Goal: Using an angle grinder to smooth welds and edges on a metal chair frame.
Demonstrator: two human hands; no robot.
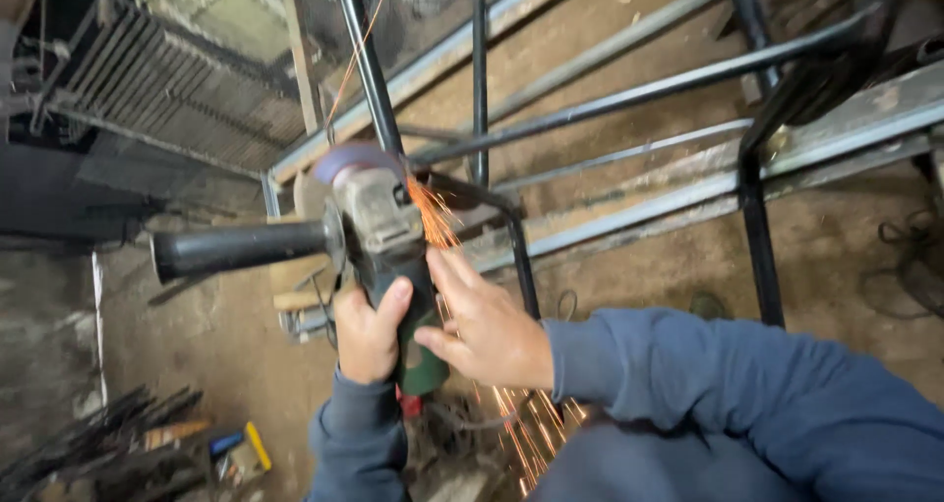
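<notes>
Grinding in progress: an angle grinder [379, 232] bears on a black steel frame [511, 222] a little left of centre, throwing orange sparks [516, 428] toward 6 o'clock.
Left hand [369, 335]: fingers wrapped tight around the green body of the tool, thumb up along its side; it sits at 6 o'clock from the gear head.
Right hand [487, 330]: fingers spread and loosely extended, the palm alongside the tool body at its 3 o'clock; whether it presses on the casing or hangs just off it cannot be told.
Disc [354, 158]: blurred grey-purple wheel at 12 o'clock of the gear head, meeting a black tube [369, 64] of the frame.
Side handle [236, 248]: black grip projecting toward 9 o'clock, with no hand on it.
Handling: judged heavy at the head, rigid, and prone to twist or kick while the wheel spins; the body and the side handle look like the sound places to hold, well apart from the disc.
Surroundings: dirt floor [846, 256]; grey steel rails [688, 192] toward 3 o'clock; scrap rods [88, 443] and a yellow-handled tool [258, 446] at 7 o'clock.
Sleeves: blue, both arms.
</notes>
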